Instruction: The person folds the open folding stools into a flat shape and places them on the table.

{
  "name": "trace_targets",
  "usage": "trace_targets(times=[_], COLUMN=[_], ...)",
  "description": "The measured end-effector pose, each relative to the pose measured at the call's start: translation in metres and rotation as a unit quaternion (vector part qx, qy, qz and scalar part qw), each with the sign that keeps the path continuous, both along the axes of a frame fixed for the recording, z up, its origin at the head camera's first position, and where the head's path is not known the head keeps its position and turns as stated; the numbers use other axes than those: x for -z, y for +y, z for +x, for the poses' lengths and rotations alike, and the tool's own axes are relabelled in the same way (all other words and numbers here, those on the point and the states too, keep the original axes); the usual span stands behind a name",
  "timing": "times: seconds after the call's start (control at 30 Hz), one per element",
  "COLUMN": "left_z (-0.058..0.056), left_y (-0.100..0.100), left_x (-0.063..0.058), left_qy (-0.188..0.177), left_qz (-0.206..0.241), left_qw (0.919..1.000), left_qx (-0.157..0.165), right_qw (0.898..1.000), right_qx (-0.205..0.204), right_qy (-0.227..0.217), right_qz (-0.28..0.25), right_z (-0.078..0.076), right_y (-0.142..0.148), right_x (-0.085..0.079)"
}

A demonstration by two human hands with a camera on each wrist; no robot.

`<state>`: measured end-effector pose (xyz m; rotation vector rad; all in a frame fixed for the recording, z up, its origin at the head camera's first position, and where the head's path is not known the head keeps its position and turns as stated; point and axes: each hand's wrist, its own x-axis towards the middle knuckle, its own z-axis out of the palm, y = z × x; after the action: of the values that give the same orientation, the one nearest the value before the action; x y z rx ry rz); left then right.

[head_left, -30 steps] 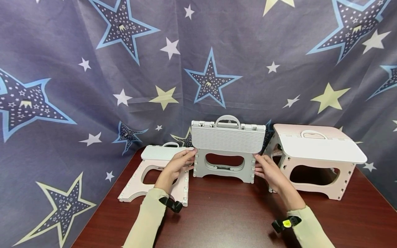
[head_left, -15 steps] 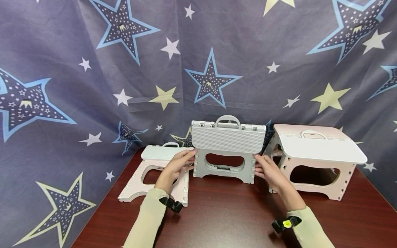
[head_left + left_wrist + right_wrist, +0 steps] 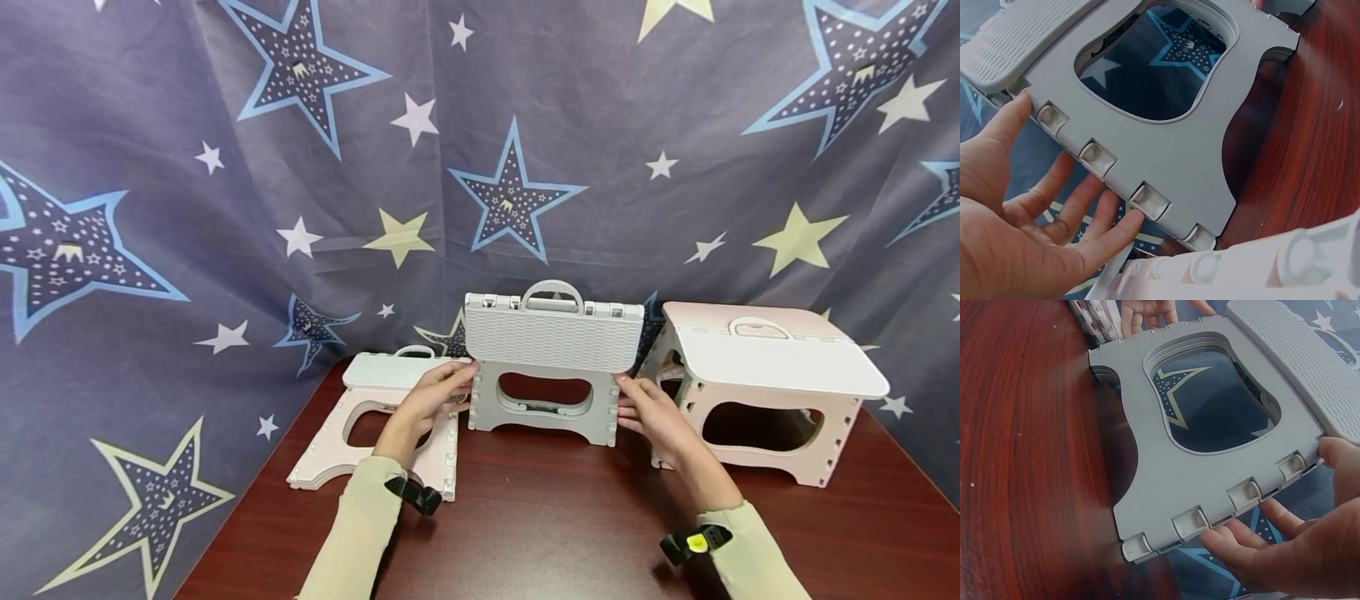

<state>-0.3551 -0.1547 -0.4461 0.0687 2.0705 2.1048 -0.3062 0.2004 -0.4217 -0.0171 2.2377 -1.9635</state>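
The folding step stool point(image 3: 551, 350) in the middle is light grey, its top panel carrying a woven-look pattern; the tabs point(image 3: 1099, 157) along its edge are paler, off-white. The left-hand stool point(image 3: 326, 446) pairs pale pink legs with a whitish, faintly mint top. The right-hand stool point(image 3: 780, 367) is pale pink, with a white front flap. Dusky purple-grey backdrop cloth point(image 3: 555, 75) shows plain white and pale yellow stars, plus dark, speckled ones outlined in light blue or yellow. The bench point(image 3: 525, 517) is reddish-brown with streaked grain; the sleeves point(image 3: 352, 521) are pale cream.
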Motion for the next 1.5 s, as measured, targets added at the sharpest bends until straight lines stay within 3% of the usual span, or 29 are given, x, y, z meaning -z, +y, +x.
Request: trace_targets(times=[0.5,1.5], left_z=[0.0016,0.0013], left_y=[-0.0055,-0.0004], left_x=[-0.0005,-0.0047], left_qy=[0.029,0.051], left_qz=[0.018,-0.006], left_qw=[0.9991,0.9985], left_qx=[0.024,0.015], right_qw=[0.999,0.999], right_qx=[-0.036,-0.02], right_qy=[0.029,0.042], right_qz=[-0.013,-0.005], right_z=[0.001,0.0008], right_y=[0.0078,0.0046], right_x=[-0.0033,-0.0011])
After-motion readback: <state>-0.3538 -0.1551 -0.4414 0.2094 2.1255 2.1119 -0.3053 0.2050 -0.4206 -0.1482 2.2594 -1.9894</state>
